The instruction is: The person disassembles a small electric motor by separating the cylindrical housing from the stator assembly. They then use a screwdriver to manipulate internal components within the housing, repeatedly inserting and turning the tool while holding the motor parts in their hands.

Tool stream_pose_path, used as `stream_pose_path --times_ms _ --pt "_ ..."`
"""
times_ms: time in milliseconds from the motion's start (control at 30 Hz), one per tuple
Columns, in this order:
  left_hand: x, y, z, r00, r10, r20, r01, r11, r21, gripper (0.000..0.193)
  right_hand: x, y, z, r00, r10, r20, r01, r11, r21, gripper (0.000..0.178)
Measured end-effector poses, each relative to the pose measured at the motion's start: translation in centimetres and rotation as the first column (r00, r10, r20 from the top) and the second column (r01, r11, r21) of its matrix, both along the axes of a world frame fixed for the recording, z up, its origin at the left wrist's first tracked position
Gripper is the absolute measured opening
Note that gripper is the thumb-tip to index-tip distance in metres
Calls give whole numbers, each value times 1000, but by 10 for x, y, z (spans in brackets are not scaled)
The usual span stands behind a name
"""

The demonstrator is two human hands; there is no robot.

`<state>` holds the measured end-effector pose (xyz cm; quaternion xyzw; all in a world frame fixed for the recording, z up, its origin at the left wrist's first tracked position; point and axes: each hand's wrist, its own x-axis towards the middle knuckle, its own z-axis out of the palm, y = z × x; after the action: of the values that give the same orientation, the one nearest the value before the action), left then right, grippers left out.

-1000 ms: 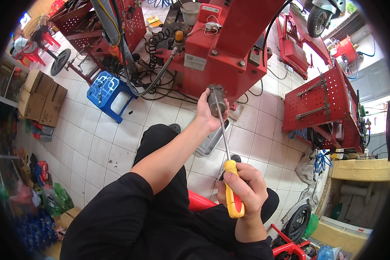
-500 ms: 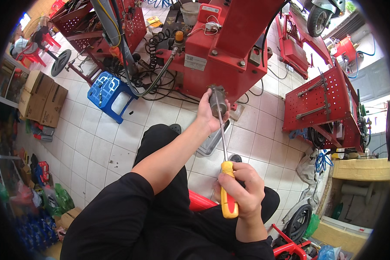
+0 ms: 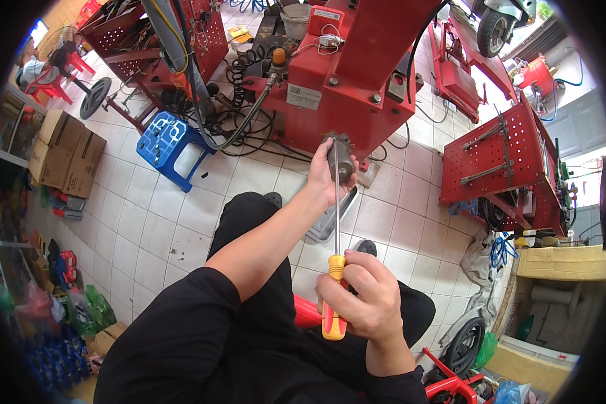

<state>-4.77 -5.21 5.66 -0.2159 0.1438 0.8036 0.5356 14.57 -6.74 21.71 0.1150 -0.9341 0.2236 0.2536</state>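
Observation:
My right hand (image 3: 367, 296) is closed round the yellow and red handle of a long screwdriver (image 3: 337, 232). Its thin metal shaft points away from me, and the tip reaches the flange end of a grey metal cylinder (image 3: 344, 161). Exactly what the tip touches is too small to tell. My left hand (image 3: 324, 176) wraps the cylinder from its left side, thumb toward the flange. That cylinder sits against the lower front of a red machine base (image 3: 343, 101). Under it on the floor is a grey tray (image 3: 324, 225), partly covered by my forearm.
A blue plastic stool (image 3: 172, 145) with small dark parts on it stands left. Black hoses (image 3: 249, 131) lie beside the machine. At right is a red perforated cart (image 3: 491, 168); cardboard boxes (image 3: 64, 151) stand far left. A person (image 3: 32, 67) sits at the far upper left.
My right hand and the screwdriver handle have shifted left, so the shaft now runs nearly straight away from me. My left hand stays on the cylinder.

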Motion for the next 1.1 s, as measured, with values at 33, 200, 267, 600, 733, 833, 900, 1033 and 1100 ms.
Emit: stream_pose_path --times_ms 33,200,267,600,733,833,900,1033,1100 --pt "0 0 0 1000 -3 0 3 1000 2 45 0 0 0 1000 -1 10 0 1000 5 29" --pt "0 1 0 1000 -10 -1 10 1000 -7 45 1 -1 0 999 13 53 -14 1000 18 27" --pt "1 0 0 1000 -8 -5 8 1000 -3 45 1 -2 1 998 23 66 -24 1000 11 27" --pt "3 -1 4 1000 -24 -15 24 1000 -13 44 -1 -2 2 997 52 52 -54 998 37 28" --pt "4 1 3 1000 -27 -16 26 1000 -11 43 -3 -6 3 995 68 73 -72 996 44 27" --pt "5 2 2 1000 -25 -19 24 999 -22 43 -5 -8 -3 998 65 9 -66 997 48 30" --pt "5 1 1 999 -23 -24 23 999 -27 44 -5 -9 -3 998 66 9 -66 996 53 28" --pt "6 2 1 999 -28 -35 27 1000 -10 45 -2 -5 1 996 69 64 -74 995 71 27" --pt "5 1 1 999 -24 -34 24 1000 -10 45 -2 1 2 999 43 -3 -43 999 7 29"
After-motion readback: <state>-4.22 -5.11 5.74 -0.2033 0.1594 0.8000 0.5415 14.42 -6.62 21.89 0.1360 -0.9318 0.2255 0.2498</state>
